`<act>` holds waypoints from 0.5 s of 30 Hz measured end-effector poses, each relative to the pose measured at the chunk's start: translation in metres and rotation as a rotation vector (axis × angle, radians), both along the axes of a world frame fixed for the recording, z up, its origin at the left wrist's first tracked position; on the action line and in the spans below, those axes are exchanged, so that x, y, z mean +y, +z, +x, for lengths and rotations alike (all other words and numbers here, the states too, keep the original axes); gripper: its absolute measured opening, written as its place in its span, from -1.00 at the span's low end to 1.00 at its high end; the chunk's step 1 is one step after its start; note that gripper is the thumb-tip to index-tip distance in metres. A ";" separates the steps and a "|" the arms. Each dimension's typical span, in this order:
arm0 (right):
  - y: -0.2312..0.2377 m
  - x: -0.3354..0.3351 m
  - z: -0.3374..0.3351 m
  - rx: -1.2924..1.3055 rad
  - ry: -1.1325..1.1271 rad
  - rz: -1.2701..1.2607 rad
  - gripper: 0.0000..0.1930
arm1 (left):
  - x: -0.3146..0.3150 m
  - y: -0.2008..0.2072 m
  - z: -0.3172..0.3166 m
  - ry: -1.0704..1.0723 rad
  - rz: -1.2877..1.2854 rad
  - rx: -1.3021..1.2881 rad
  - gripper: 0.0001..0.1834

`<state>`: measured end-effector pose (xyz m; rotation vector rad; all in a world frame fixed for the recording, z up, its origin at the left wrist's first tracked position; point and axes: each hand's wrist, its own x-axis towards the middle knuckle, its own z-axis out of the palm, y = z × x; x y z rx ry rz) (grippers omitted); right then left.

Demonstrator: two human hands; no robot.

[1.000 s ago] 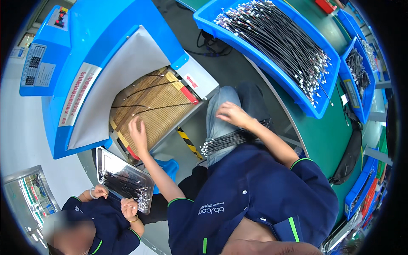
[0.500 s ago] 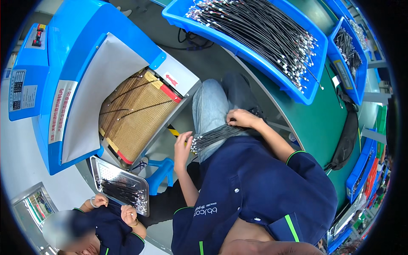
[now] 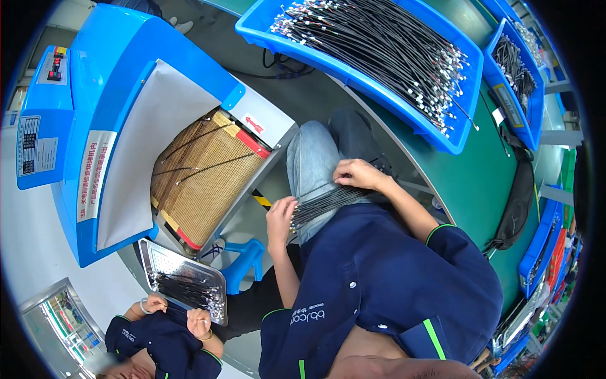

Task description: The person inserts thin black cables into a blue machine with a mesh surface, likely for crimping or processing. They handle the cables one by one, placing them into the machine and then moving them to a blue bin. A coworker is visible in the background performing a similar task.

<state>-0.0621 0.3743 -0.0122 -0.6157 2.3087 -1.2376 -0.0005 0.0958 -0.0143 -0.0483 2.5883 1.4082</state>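
Across my jeans-covered lap lies a bundle of thin black cables (image 3: 325,207) with small pale connectors at their left ends. My left hand (image 3: 280,222) is at those ends, its fingers drawn together on them; exactly how many it grips is hidden. My right hand (image 3: 360,174) is closed over the far right part of the bundle, thumb and fingers pinched on the cables. Between the two hands the cables run roughly side by side.
A blue machine (image 3: 120,82) with a brown mesh conveyor belt (image 3: 211,180) carrying a few cables stands at left. Beside it a co-worker's hands (image 3: 199,322) are near a metal tray (image 3: 219,278). A blue bin (image 3: 470,120) full of cables sits on the green table (image 3: 435,161); a blue stool (image 3: 243,268) stands below.
My left hand has moved slightly right and its spread fingers have closed in on the cable ends. My right hand has barely moved. The view has shifted a little.
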 end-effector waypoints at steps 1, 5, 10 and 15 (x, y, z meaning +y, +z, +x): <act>0.001 -0.001 0.000 0.021 0.009 -0.008 -0.85 | 0.000 0.001 -0.001 -0.028 -0.043 0.060 -0.82; 0.008 -0.015 0.000 0.147 0.065 -0.043 -0.77 | 0.010 0.007 -0.004 -0.022 -0.004 0.069 -0.86; 0.017 -0.044 0.002 0.286 0.155 -0.108 -0.84 | 0.025 0.012 -0.010 -0.143 0.012 0.117 -0.85; 0.016 -0.043 0.001 0.263 0.098 -0.153 -0.86 | 0.029 0.021 -0.016 -0.239 -0.095 0.316 -0.84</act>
